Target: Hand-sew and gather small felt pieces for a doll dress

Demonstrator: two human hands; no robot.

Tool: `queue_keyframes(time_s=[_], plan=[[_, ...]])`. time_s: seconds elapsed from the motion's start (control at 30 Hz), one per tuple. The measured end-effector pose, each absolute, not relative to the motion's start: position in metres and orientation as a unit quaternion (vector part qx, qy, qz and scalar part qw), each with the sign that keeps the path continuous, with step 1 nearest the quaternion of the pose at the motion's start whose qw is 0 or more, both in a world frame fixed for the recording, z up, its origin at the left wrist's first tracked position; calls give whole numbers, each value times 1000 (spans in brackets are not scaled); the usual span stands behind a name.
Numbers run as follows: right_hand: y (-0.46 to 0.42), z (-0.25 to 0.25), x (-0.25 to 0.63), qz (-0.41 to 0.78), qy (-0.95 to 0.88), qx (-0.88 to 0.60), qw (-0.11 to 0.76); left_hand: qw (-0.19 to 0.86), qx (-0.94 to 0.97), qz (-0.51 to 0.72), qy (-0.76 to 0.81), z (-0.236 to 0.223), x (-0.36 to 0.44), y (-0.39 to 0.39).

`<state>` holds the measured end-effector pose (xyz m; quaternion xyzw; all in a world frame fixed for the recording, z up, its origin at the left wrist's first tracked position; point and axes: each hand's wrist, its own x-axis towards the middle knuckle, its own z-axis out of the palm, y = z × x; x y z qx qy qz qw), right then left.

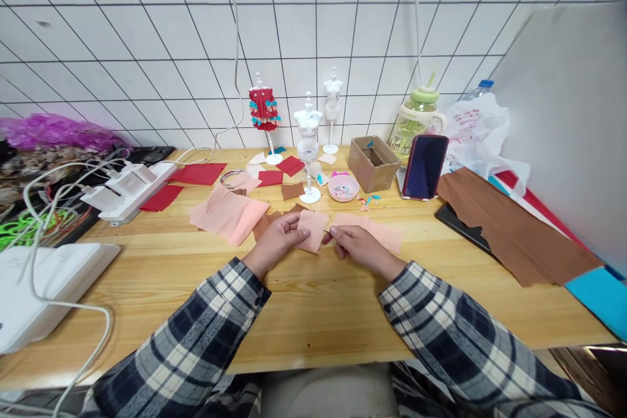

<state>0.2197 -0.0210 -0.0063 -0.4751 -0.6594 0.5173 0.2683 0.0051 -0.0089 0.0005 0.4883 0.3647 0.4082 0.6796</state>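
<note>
My left hand (283, 240) pinches a small peach piece of crepe paper (313, 230) by its left edge, above the table's middle. At the paper's right edge, my right hand (353, 243) is closed around a thin, dark, pointed tool (327, 232); its kind is too small to make out. Behind the right hand lies a flat peach strip (379, 230). Brown scraps (264, 225) and a larger folded peach sheet (230, 214) lie to the left. Straight ahead stands a small white dress-form (308, 137).
A second white dress-form (332, 104) and one dressed in red (264, 111) stand behind. A pink dish (343, 188) of small bits, a cardboard box (375, 166) and a propped phone (424, 166) are right of centre. A power strip (130, 192) with cables lies left, brown sheets (519, 228) right.
</note>
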Motion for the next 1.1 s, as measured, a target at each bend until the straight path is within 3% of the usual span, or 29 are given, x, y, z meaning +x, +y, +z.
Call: queue_keyframes(time_s=[0.3,1.1], plan=[[-19,-11,219,512,-671,-470,258,618,560,368,411,-1,8,-7],[-20,-9,218,523,-670,-461,254,616,554,390,401,-4,11,-8]])
